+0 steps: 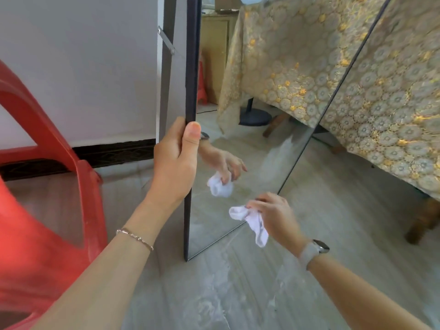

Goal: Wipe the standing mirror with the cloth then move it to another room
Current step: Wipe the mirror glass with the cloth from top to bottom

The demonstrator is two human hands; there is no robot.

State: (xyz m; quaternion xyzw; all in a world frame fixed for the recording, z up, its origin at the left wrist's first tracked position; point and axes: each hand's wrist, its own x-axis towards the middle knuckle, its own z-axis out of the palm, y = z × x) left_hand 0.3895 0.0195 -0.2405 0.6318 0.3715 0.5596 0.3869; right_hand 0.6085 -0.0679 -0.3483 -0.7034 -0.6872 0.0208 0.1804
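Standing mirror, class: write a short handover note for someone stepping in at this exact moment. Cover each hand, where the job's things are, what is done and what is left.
Left hand: grips the dark left edge of the standing mirror, steadying it upright on the floor.
Right hand: pinches the white cloth close to the lower glass; contact with the glass cannot be told.
Nearby: red plastic chair to the left, table with patterned tablecloth to the right.
Done: cannot be judged; how clean the glass is does not show.
Left: finish wiping, then carry the mirror to another room.
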